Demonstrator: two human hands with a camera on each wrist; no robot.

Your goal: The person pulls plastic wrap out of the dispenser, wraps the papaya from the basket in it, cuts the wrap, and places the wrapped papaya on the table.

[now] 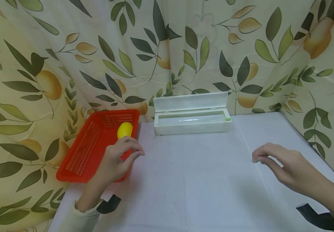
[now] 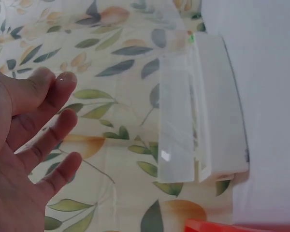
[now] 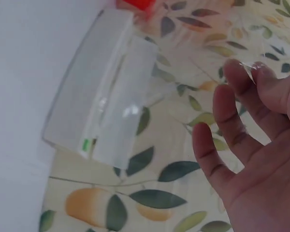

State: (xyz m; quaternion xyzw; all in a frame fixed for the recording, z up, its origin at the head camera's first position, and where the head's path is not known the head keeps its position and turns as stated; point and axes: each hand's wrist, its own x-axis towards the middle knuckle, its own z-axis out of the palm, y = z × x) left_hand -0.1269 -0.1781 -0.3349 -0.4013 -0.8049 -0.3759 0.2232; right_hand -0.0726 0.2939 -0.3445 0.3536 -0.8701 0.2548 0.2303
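My left hand [image 1: 119, 158] is raised over the right side of the red basket, thumb and forefinger pinched together. My right hand [image 1: 282, 164] is held above the right part of the table, pinching the same way. A thin sheet of clear cling film [image 3: 251, 65] glints at the right fingertips, and a hazy transparent band shows beyond the left fingers [image 2: 66, 83]. Most of the film is too see-through to trace. Behind the hands, at the table's back, a white cling film box [image 1: 193, 128] stands with its lid raised and a clear roll [image 1: 191, 119] inside.
The red plastic basket [image 1: 71, 175] stands at the left with a smooth yellow fruit [image 1: 125, 130] in it. A white cloth covers the table [image 1: 184, 193]. A leaf-patterned curtain [image 1: 181, 77] hangs close along the back and sides.
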